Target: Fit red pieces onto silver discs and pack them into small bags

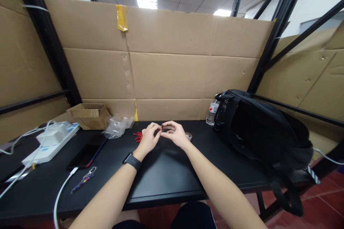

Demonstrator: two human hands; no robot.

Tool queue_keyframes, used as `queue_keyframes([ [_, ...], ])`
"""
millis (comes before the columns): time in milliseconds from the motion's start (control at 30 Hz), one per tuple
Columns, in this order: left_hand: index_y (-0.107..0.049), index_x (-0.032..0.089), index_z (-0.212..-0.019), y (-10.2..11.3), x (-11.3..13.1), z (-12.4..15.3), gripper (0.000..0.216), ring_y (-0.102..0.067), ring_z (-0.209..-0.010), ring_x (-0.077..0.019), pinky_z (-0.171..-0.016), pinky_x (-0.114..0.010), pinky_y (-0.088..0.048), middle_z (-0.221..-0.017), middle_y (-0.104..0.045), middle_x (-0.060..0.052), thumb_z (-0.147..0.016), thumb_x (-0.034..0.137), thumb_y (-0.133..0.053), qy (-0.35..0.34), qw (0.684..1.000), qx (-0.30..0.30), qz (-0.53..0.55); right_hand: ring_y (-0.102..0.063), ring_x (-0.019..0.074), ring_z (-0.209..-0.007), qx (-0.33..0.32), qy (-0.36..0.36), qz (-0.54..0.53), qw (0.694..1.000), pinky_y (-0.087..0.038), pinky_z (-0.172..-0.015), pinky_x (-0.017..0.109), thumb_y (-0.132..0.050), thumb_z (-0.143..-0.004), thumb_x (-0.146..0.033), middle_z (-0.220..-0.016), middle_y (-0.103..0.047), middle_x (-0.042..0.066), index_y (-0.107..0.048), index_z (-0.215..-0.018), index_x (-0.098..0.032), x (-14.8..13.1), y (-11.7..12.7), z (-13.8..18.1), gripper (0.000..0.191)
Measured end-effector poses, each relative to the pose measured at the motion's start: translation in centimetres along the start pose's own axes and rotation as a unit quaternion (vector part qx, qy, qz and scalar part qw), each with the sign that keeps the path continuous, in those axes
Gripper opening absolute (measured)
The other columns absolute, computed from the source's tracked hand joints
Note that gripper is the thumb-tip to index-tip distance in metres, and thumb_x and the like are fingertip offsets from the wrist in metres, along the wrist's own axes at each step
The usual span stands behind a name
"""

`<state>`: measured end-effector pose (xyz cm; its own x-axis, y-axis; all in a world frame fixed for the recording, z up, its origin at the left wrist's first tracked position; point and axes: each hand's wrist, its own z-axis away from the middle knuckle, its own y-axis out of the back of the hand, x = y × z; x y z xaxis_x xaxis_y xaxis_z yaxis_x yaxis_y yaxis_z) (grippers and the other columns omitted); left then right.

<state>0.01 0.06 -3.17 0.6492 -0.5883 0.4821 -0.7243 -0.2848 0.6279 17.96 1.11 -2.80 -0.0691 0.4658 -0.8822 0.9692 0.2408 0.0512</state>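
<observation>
Just above the middle of the black table (166, 171), my left hand (149, 137) and my right hand (174, 134) meet fingertip to fingertip. A small dark brown piece (162, 129) is pinched between them; it is too small for me to tell its kind. Both hands are closed, with thumbs and fingers pressed together around it. Partly behind my left hand lies a bunch of red cords (138, 136). A roll of clear tape (189, 136) is half hidden behind my right wrist. My left wrist wears a black watch (132, 161).
On the left are a phone (87, 152), a keychain (84, 180), a white power strip (51, 146), a small cardboard box (90, 116) and a crumpled plastic bag (116, 126). A black backpack (263, 132) and a water bottle (211, 112) stand right. Cardboard walls (166, 75) enclose the table.
</observation>
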Motion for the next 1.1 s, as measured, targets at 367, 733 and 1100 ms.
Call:
queue_keyframes([
  [367, -0.065, 0.026, -0.098, 0.4, 1.0, 0.1, 0.015, -0.057, -0.106, -0.024, -0.085, -0.038, -0.035, -0.109, -0.065, -0.005, -0.098, 0.03, -0.051, -0.013, 0.994, 0.034, -0.1, -0.072, 0.0258, -0.102, 0.006, -0.003, 0.007, 1.0, -0.058, -0.08, 0.035, -0.089, -0.061, -0.036, -0.111, -0.073, 0.009, -0.067, -0.095, -0.021, -0.6, 0.1, -0.1, 0.044],
  [733, -0.062, 0.025, -0.095, -0.1, 0.3, -0.1, 0.017, -0.058, -0.103, -0.0232, -0.086, -0.036, -0.041, -0.107, -0.066, -0.003, -0.099, 0.032, -0.047, 0.04, 0.999, -0.003, 0.008, -0.071, 0.0236, -0.1, 0.004, 0.007, -0.023, 1.0, -0.057, -0.078, 0.032, -0.09, -0.061, -0.034, -0.116, -0.071, 0.009, -0.067, -0.092, -0.02, -0.1, -0.4, 0.1, 0.041],
  [1100, -0.066, 0.025, -0.095, 0.3, 0.6, -0.2, 0.013, -0.058, -0.104, -0.0238, -0.087, -0.036, -0.044, -0.107, -0.065, -0.005, -0.095, 0.029, -0.053, 0.039, 0.999, 0.015, 0.023, -0.071, 0.0251, -0.101, 0.028, 0.018, 0.003, 0.999, -0.057, -0.081, 0.035, -0.089, -0.061, -0.041, -0.116, -0.072, 0.01, -0.067, -0.087, -0.021, 0.1, -0.5, 0.2, 0.04],
])
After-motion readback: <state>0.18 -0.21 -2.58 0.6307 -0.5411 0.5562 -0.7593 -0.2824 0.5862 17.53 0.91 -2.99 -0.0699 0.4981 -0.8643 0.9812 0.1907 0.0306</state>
